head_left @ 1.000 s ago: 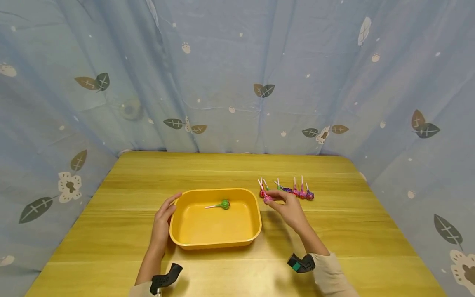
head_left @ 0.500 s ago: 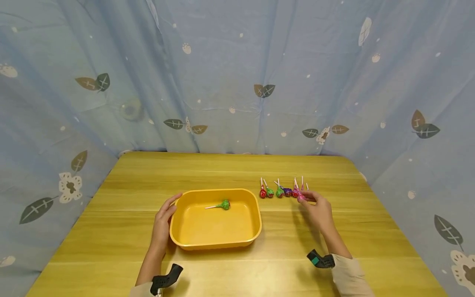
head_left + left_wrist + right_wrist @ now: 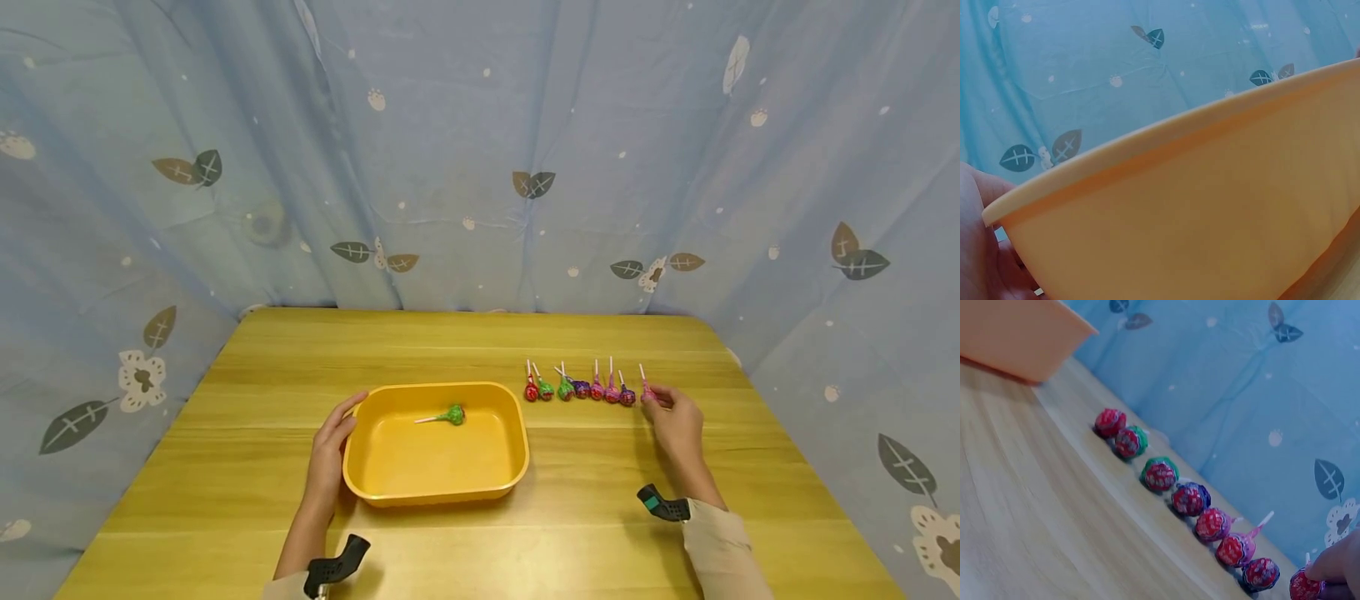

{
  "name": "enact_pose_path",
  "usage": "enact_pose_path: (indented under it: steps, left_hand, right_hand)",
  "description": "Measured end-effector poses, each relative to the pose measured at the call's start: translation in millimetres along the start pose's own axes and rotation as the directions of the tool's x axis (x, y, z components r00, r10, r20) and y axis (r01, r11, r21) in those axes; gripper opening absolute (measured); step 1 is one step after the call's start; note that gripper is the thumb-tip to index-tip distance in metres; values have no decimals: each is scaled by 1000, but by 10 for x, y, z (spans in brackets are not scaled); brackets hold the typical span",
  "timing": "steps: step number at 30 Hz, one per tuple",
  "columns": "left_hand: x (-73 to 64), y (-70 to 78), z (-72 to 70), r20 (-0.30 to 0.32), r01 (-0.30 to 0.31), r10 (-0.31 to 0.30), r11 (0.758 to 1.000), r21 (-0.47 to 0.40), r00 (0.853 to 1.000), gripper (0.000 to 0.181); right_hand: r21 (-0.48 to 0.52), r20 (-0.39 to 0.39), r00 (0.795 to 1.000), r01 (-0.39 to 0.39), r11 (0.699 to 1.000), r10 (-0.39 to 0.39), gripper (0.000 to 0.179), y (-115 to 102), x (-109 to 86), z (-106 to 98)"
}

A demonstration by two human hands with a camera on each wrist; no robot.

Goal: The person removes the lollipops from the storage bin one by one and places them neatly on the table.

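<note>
My right hand (image 3: 678, 425) pinches a pink-wrapped lollipop (image 3: 647, 393) by its candy head at the right end of a row, its white stick pointing away. In the right wrist view the fingers (image 3: 1335, 562) partly cover this lollipop (image 3: 1305, 586). Beside it lies a purple lollipop (image 3: 627, 395), then pink ones (image 3: 612, 392), a purple one (image 3: 581, 388), green ones (image 3: 566, 388) and a red one (image 3: 531, 390). My left hand (image 3: 327, 450) rests against the left side of a yellow plastic tray (image 3: 435, 498), fingers extended along the wall. A green lollipop (image 3: 453, 414) lies inside the tray.
The wooden table (image 3: 600, 533) carries the tray left of the lollipop row. A blue patterned curtain (image 3: 465, 150) hangs behind the table and along both sides. Black wrist devices (image 3: 336, 565) sit at both sleeves.
My right hand has carried the pink lollipop rightward, from the left end of the row past the purple one at the right end. The left hand and tray have stayed in place.
</note>
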State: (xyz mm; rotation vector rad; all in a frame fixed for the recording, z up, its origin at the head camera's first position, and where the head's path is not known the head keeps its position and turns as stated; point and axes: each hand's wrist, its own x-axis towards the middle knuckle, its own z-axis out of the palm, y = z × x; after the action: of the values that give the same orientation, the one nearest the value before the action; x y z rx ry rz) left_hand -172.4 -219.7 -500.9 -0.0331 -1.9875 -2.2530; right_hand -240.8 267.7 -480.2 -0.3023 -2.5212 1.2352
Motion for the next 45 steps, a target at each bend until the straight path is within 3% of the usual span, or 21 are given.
enact_pose_path:
  steps: [18, 28, 45]
  left_hand:
    - [-71, 3, -3, -28, 15, -14, 1000, 3, 999, 43]
    - [-55, 33, 11, -40, 14, -14, 1000, 11, 999, 42]
    - [-9, 16, 18, -9, 9, -9, 1000, 1, 1000, 43]
  right_hand:
    - [-79, 28, 999, 31, 996, -29, 27, 127, 71, 113]
    - [-52, 37, 999, 20, 998, -18, 33, 130, 70, 103]
    - [42, -77, 997, -25, 999, 28, 35, 8, 11, 70]
